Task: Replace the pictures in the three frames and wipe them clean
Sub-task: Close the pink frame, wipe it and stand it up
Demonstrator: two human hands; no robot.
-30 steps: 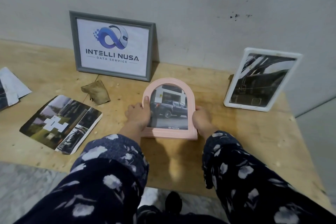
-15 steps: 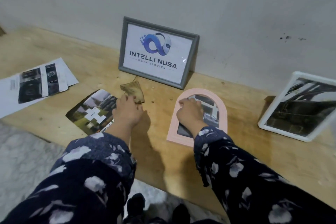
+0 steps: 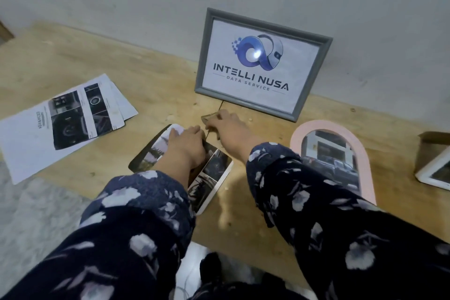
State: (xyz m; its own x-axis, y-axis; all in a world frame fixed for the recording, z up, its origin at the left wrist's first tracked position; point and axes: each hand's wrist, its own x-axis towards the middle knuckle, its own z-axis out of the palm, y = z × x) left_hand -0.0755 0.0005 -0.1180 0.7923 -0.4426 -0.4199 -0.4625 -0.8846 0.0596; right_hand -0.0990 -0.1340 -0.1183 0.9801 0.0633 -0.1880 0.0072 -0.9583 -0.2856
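Now, your hands: both reach out over the wooden table (image 3: 151, 75) in dark sleeves printed with pale flowers.
Left hand: your left hand (image 3: 187, 145) lies on the glossy photo print (image 3: 214, 173), fingers stretched flat over its top edge, clasping nothing.
Right hand: your right hand (image 3: 230, 128) covers the brownish cloth (image 3: 209, 116); only a crumpled corner of the cloth shows past the fingertips, so you cannot tell whether the fingers grasp it or just rest on it.
Photo print: a shiny sheet with rounded corners, a collage of dark scenes, flat on the table and partly under your left wrist.
Grey frame (image 3: 263, 63): rectangular, moulded edge, propped upright against the pale wall; it holds a white sheet with a blue logo and the words INTELLI NUSA DATA SERVICE, with a bright glare spot on its front.
Pink frame (image 3: 365, 153): arch-shaped, smooth matt border, lying face up just right of your right forearm; it holds a picture of a dark pickup truck before a building.
White frame (image 3: 433, 176): rounded corner only, cut off by the right edge, leaning on a brown stand; its picture is too cropped to read.
Paper sheets (image 3: 65, 119): several white printed pages with dark car photos, fanned loosely at the table's left end, well apart from the frames.
Table surface: pale plywood, rough and speckled.
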